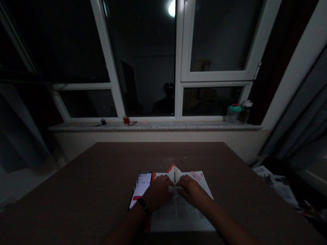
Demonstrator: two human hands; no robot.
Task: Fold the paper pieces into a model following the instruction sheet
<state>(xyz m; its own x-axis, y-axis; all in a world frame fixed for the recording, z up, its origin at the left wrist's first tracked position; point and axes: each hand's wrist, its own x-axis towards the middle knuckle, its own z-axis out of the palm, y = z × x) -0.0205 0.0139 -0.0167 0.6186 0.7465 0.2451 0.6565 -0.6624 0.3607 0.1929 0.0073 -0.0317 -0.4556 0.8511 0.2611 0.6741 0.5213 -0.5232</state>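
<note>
Left hand: the left hand (pixel 157 192) is placed on the printed paper sheet, low in the middle of the frame, with a black wristband (pixel 143 206) worn on the wrist

Right hand: the right hand (pixel 191 192) is placed on the same sheet, just beside the left hand

Fingers: the fingers (pixel 171 189) of both hands are curved down and brought together at a whitish fold near the middle of the sheet; whether the paper is pinched or only pressed cannot be told

Printed paper sheet: the sheet (pixel 178 216) is lying on the table, below the centre of the frame, with its upper part folded up into a peak marked with orange and pink

Phone: a smartphone (pixel 140 189) is lying lit on the table, touching the sheet's left edge and partly covered by the left hand

Table: a brown table (pixel 237 200) is spread across the lower half of the frame

Window sill: a speckled stone sill (pixel 163 126) is seen beyond the table, with a red spool (pixel 126 119) and a small dark object (pixel 103 121) placed left of centre, and a teal-lidded bottle (pixel 233 113) beside a glass jar (pixel 244 116) at the right

Floor: loose printed papers (pixel 277 180) are scattered at the right of the frame, beyond the table's edge
</note>
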